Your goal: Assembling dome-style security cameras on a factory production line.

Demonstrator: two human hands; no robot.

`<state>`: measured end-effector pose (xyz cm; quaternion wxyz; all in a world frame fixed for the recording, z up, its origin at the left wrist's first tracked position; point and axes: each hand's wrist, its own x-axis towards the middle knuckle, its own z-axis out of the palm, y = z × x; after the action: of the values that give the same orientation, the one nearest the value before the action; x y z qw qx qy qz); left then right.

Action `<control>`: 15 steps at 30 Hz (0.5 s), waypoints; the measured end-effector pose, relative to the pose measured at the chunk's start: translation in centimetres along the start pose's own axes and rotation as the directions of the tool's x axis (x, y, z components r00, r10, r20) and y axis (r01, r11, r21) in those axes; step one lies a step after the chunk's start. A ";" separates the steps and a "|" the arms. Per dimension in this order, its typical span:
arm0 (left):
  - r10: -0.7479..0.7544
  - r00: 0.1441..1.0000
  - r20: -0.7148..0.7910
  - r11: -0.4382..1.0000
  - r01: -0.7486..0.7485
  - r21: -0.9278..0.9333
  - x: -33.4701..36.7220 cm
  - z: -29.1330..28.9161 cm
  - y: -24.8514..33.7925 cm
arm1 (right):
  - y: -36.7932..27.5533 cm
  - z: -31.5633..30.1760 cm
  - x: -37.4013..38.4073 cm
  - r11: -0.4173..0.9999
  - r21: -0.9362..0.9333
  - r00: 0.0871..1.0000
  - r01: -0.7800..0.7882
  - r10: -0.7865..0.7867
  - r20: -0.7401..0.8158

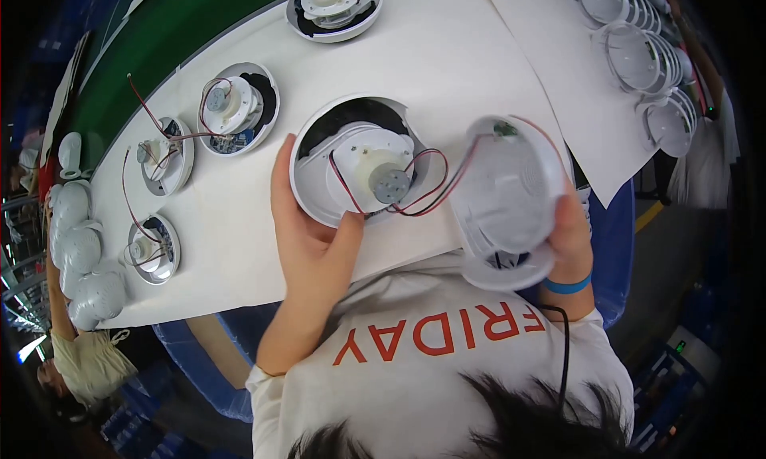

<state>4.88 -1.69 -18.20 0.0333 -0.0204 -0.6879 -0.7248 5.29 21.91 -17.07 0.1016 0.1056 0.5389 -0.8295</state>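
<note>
My left hand (309, 247) grips the near left rim of a round white housing (313, 199), tilted so its inside shows. A small grey motor (390, 184) on a white round mount sits in it, with a black lining along the far side. At the right, my right hand (573, 239) is closed round the side of a white cover (511, 191), slightly blurred, with a small green board near its far end. Red and black wires (431, 210) run from the motor to the cover. The two parts are apart.
Several similar open housings with motors (239, 108) lie along the left and far side of the white table (415, 60). Nested white covers (642, 56) stand at the far right. White rounded parts (84, 251) are piled far left, beside another person (88, 363). A green surface (159, 44) lies beyond.
</note>
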 end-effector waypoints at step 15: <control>0.299 0.936 -0.184 0.930 -0.243 0.274 -1.1 1.7 -2.4 | 0.3 4.2 1.6 0.724 -0.512 0.885 0.463 -0.346 0.311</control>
<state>5.76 0.17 -20.54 0.2126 -0.0303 -0.7551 -0.6194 3.59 17.85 -16.12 -0.0038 -0.1315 0.7600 -0.6365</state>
